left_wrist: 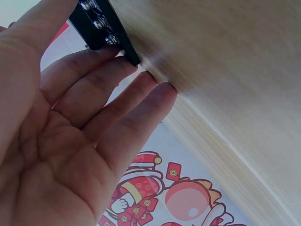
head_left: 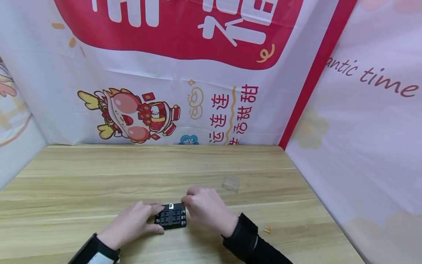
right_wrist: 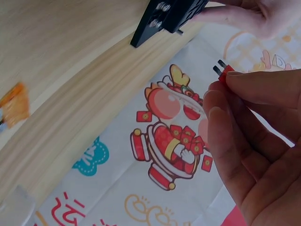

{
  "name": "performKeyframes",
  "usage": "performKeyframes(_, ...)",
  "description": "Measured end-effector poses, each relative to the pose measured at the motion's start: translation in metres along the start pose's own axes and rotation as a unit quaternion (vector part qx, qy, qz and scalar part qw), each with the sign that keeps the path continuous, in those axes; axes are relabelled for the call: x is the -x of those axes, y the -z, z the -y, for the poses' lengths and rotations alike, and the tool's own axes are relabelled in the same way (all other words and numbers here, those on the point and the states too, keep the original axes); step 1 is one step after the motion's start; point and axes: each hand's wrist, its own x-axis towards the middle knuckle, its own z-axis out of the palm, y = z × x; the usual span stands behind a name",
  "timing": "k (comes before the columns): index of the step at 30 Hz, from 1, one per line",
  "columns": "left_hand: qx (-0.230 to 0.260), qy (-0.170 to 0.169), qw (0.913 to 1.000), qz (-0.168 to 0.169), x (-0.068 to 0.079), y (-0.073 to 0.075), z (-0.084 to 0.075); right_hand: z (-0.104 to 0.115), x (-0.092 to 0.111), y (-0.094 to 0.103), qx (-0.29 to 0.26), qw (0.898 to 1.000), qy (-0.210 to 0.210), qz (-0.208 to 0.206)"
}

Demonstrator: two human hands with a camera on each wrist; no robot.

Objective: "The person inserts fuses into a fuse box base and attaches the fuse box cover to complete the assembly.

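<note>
- The black fuse block (head_left: 170, 216) lies on the wooden table (head_left: 99, 165) between the two hands, its row of terminal screws on the right side facing the right hand.
- The left hand (head_left: 140, 220) steadies the block's left end: thumb at the near edge, index finger at the far edge. In the left wrist view two fingertips meet the block, while the other two reach past it, nearly straight.
- The right hand (head_left: 207, 207) pinches a red blade fuse (right_wrist: 224, 70) between thumb and index finger; both metal prongs stick out free, apart from the block in the right wrist view.
- In the head view the fuse is only a red speck by the block's far right corner, and no slot visibly holds a fuse.
- The step in hand appears to be bringing this fuse to the block. The next move would call for turning the prongs down, lining them up with a slot and pressing evenly while the left hand braces; a tilted prong could catch on the edge.
- A clear plastic cover (head_left: 230, 183) lies beyond the right hand, and a small amber blade fuse (head_left: 267, 229), perhaps more than one, lies right of that wrist.
</note>
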Motion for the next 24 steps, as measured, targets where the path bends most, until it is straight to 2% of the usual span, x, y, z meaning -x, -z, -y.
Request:
performKeyframes(13,0.013,-0.016,0.9998,0.006,-0.002,0.0,0.001,0.023,-0.013,-0.01,0.028,0.999,0.031,0.0)
performKeyframes(17,0.013,-0.018,0.9997,0.008,-0.004,0.0,0.001,0.025,-0.014,-0.014,0.036,0.999,0.025,0.002)
performKeyframes(24,0.022,-0.028,0.9993,0.007,-0.003,0.0,0.003,0.024,-0.017,-0.022,0.038,0.999,0.012,0.035)
